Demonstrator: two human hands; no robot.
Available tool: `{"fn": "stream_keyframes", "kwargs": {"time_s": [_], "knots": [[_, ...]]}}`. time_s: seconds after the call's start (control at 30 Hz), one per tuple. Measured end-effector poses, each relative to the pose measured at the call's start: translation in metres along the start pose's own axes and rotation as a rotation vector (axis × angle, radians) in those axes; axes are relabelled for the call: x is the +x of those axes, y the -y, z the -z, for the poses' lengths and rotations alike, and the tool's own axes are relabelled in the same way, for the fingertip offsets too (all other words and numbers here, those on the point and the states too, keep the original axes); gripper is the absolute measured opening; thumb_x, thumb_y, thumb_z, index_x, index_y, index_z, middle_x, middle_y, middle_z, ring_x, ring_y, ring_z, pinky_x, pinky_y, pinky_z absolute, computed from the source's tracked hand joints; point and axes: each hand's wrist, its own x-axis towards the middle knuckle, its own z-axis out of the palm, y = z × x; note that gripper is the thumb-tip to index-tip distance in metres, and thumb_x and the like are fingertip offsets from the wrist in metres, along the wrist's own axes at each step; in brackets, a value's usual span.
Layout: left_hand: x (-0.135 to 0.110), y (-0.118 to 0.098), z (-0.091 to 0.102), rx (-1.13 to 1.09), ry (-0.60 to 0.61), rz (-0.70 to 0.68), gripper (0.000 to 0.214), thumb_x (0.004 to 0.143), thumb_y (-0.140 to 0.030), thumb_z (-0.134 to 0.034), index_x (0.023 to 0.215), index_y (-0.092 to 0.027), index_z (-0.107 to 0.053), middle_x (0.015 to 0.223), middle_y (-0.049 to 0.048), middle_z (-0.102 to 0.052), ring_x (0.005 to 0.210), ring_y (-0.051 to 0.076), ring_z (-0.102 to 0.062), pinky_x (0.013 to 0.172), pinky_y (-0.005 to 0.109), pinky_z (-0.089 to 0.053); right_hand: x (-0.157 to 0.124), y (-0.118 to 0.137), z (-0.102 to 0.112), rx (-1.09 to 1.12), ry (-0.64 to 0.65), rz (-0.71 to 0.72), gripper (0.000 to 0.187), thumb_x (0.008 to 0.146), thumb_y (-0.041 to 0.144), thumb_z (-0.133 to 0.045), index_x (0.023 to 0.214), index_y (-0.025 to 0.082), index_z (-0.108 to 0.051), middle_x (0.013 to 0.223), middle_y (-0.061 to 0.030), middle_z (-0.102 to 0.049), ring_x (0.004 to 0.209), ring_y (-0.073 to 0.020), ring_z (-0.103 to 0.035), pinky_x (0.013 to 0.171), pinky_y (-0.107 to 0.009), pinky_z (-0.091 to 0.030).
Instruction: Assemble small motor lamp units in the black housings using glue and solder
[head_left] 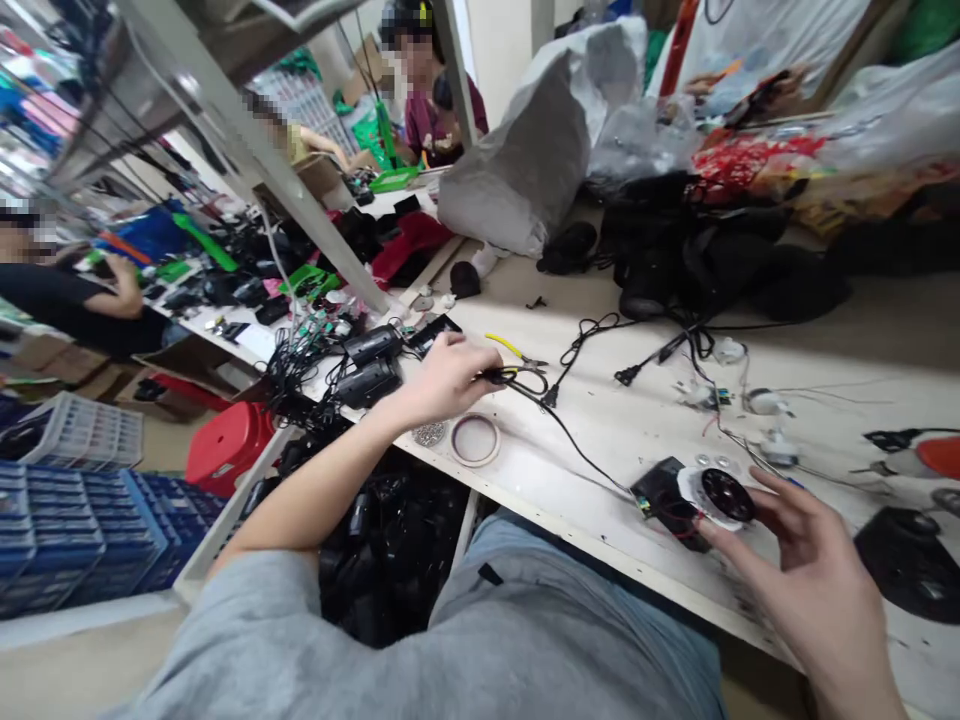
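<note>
My left hand point(448, 378) reaches out over the pale workbench point(600, 420), its fingers closed on the black cable end point(501, 376) that lies beside yellow-handled pliers point(517, 352). That black cable point(577, 440) trails across the bench to a small black and white round device point(712, 497) with a circuit board near the front edge. My right hand point(806, 575) holds this device by its side with curled fingers.
A tape ring point(475, 439) and a dish of small screws point(430, 433) sit near my left wrist. Black camera housings point(367, 365), loose wires and small parts point(750, 400), and bags point(525, 150) crowd the bench. Other people sit at the far left and back. Blue crates point(67, 530) and a red stool point(225, 445) stand on the floor.
</note>
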Motion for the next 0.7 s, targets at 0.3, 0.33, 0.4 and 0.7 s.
{"fn": "stream_keyframes", "kwargs": {"time_s": [0.3, 0.33, 0.4, 0.7], "knots": [[-0.042, -0.050, 0.160, -0.029, -0.418, -0.080, 0.043, 0.098, -0.024, -0.027, 0.102, 0.006, -0.058, 0.089, -0.0036, -0.058, 0.099, 0.012, -0.068, 0.081, 0.048, -0.040, 0.013, 0.055, -0.102, 0.379, 0.397, 0.068, 0.058, 0.076, 0.048, -0.083, 0.124, 0.026, -0.060, 0.098, -0.0040, -0.071, 0.093, -0.0197, -0.072, 0.078, -0.031, -0.062], [-0.048, -0.051, 0.175, 0.013, -0.466, -0.090, 0.049, 0.097, -0.022, -0.017, 0.104, 0.008, -0.055, 0.090, -0.0034, -0.056, 0.102, 0.013, -0.067, 0.078, 0.047, -0.039, 0.012, 0.060, -0.118, 0.423, 0.476, 0.052, 0.059, 0.076, 0.049, -0.083, 0.125, 0.026, -0.058, 0.099, -0.0038, -0.071, 0.094, -0.0196, -0.072, 0.080, -0.032, -0.062], [-0.059, -0.051, 0.204, 0.069, -0.592, -0.073, 0.041, 0.098, -0.021, -0.026, 0.102, 0.003, -0.059, 0.088, -0.0041, -0.056, 0.102, 0.013, -0.070, 0.080, 0.040, -0.045, 0.009, 0.072, -0.149, 0.479, 0.644, -0.001, 0.066, 0.073, 0.054, -0.084, 0.126, 0.027, -0.055, 0.100, -0.0041, -0.071, 0.097, -0.0211, -0.072, 0.086, -0.037, -0.061], [-0.103, 0.005, 0.315, 0.203, -1.092, 0.362, 0.015, 0.088, -0.001, -0.071, 0.081, -0.014, -0.067, 0.066, -0.0107, -0.058, 0.065, 0.001, -0.055, 0.064, 0.008, -0.046, -0.021, 0.088, -0.187, 0.224, 0.992, -0.028, 0.063, 0.073, 0.065, -0.073, 0.120, 0.024, -0.062, 0.114, -0.0132, -0.073, 0.108, -0.0291, -0.071, 0.093, -0.044, -0.060]]}}
